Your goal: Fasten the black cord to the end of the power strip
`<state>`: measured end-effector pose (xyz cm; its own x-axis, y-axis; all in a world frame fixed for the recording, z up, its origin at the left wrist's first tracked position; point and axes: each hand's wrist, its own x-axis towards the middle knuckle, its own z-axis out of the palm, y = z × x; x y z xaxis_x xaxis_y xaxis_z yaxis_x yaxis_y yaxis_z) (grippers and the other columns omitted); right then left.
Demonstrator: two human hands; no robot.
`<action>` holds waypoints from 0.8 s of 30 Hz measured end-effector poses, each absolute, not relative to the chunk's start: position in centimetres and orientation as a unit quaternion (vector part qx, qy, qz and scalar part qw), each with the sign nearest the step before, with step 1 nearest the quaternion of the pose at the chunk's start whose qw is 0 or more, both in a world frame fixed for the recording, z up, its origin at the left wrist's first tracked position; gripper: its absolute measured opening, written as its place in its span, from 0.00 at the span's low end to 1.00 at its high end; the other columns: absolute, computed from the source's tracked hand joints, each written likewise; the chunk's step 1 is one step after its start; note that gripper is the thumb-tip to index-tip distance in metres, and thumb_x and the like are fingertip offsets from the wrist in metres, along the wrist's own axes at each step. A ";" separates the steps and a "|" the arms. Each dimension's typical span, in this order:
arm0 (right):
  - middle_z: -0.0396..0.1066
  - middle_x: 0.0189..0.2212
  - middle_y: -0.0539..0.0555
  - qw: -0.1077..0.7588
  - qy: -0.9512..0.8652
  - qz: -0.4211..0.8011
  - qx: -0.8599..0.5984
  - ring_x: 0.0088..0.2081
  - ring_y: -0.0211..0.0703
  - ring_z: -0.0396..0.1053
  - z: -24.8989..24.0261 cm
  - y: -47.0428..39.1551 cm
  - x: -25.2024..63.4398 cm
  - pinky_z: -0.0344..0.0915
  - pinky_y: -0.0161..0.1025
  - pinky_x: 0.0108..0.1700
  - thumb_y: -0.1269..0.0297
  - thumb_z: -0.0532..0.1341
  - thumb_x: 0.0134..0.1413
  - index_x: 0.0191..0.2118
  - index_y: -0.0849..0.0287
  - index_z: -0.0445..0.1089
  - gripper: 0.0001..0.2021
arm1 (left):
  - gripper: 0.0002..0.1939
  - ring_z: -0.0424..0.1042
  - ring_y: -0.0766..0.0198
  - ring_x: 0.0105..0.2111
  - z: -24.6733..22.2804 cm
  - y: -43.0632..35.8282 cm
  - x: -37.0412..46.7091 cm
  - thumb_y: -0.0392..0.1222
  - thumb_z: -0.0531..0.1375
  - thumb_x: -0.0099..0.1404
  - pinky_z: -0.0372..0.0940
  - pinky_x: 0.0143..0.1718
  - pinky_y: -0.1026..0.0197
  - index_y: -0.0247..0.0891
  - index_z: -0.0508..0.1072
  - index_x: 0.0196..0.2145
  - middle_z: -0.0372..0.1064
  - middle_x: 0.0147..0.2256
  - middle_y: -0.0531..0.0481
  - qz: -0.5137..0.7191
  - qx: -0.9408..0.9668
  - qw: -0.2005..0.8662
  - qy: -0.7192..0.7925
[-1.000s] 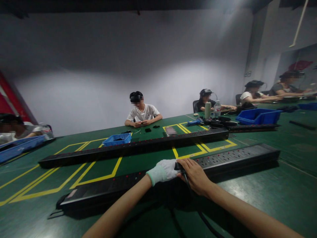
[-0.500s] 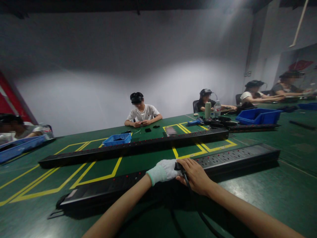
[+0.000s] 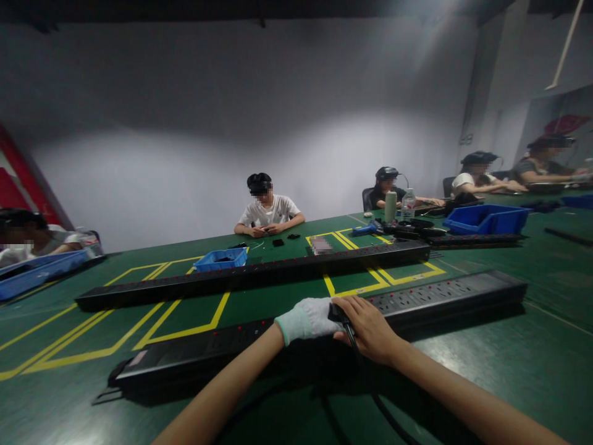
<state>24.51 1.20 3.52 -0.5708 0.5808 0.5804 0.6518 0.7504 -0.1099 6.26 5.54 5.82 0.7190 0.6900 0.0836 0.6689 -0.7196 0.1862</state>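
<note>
A long black power strip [image 3: 430,298] with red dots and rows of sockets lies across the green table in front of me. My left hand [image 3: 313,317], in a white glove with a mint cuff, is closed over the strip's middle; its fingertips are partly hidden. Right beside it, my bare right hand [image 3: 365,326] grips a black plug [image 3: 334,311] against the strip's top. From the plug a black cable [image 3: 351,337] runs down under my right wrist towards me. Whether the plug's pins sit in a socket cannot be seen.
A second power strip [image 3: 259,272] lies beyond, across yellow tape lines. Behind it stands a small blue tray [image 3: 221,259]. Blue bins [image 3: 486,218], a water bottle [image 3: 408,204] and a green bottle [image 3: 390,207] are at right. Several people sit around the table, one person [image 3: 269,210] opposite me.
</note>
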 end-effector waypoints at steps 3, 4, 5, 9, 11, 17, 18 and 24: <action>0.67 0.46 0.63 0.310 -0.881 -0.066 -0.351 0.45 0.53 0.66 3.2 1.3 24.4 0.64 0.51 0.48 0.59 0.55 0.61 0.56 0.62 0.58 0.20 | 0.20 0.70 0.51 0.45 5.5 5.8 6.1 0.54 0.56 0.63 0.64 0.46 0.56 0.37 0.67 0.46 0.70 0.46 0.44 0.072 0.926 0.074 0.362; 0.67 0.46 0.63 0.311 -0.881 -0.069 -0.351 0.46 0.53 0.66 3.1 1.3 24.4 0.64 0.51 0.48 0.59 0.55 0.61 0.56 0.62 0.57 0.20 | 0.20 0.70 0.51 0.45 5.4 5.9 6.1 0.54 0.56 0.63 0.64 0.46 0.55 0.37 0.67 0.46 0.70 0.47 0.43 0.071 0.926 0.075 0.363; 0.67 0.46 0.63 0.311 -0.881 -0.071 -0.350 0.46 0.53 0.66 3.1 1.3 24.4 0.64 0.51 0.48 0.59 0.54 0.61 0.57 0.62 0.57 0.21 | 0.21 0.70 0.50 0.46 5.3 6.0 6.1 0.54 0.57 0.63 0.64 0.47 0.55 0.36 0.67 0.46 0.70 0.47 0.43 0.069 0.926 0.076 0.364; 0.67 0.47 0.63 0.307 -0.880 -0.077 -0.353 0.46 0.54 0.65 2.9 1.4 24.4 0.64 0.52 0.49 0.61 0.55 0.61 0.57 0.63 0.56 0.21 | 0.21 0.70 0.51 0.46 5.2 6.0 6.0 0.54 0.56 0.63 0.64 0.47 0.55 0.37 0.67 0.46 0.70 0.47 0.43 0.069 0.922 0.075 0.374; 0.67 0.47 0.63 0.308 -0.879 -0.081 -0.354 0.46 0.53 0.65 2.8 1.5 24.4 0.64 0.52 0.48 0.61 0.55 0.60 0.57 0.63 0.56 0.22 | 0.20 0.70 0.51 0.46 5.2 6.0 6.0 0.54 0.56 0.63 0.64 0.47 0.55 0.37 0.67 0.46 0.69 0.47 0.43 0.070 0.921 0.070 0.376; 0.67 0.46 0.63 0.317 -0.875 -0.086 -0.355 0.46 0.53 0.66 2.6 1.5 24.4 0.65 0.51 0.47 0.62 0.55 0.60 0.57 0.62 0.57 0.21 | 0.20 0.71 0.50 0.44 5.4 5.8 6.0 0.53 0.56 0.63 0.64 0.45 0.55 0.36 0.67 0.46 0.70 0.46 0.43 0.063 0.920 0.072 0.379; 0.67 0.46 0.63 0.318 -0.875 -0.083 -0.355 0.46 0.53 0.66 2.6 1.5 24.4 0.65 0.51 0.47 0.62 0.55 0.61 0.56 0.62 0.57 0.20 | 0.20 0.71 0.50 0.44 5.5 5.8 6.0 0.53 0.56 0.63 0.64 0.45 0.55 0.36 0.67 0.46 0.70 0.46 0.43 0.062 0.920 0.072 0.379; 0.67 0.47 0.63 0.303 -0.882 -0.058 -0.355 0.46 0.54 0.65 3.0 1.4 24.5 0.63 0.52 0.49 0.55 0.62 0.54 0.55 0.63 0.58 0.26 | 0.21 0.71 0.52 0.43 5.6 5.7 6.1 0.56 0.54 0.64 0.64 0.44 0.57 0.37 0.68 0.45 0.71 0.44 0.44 0.068 0.921 0.069 0.377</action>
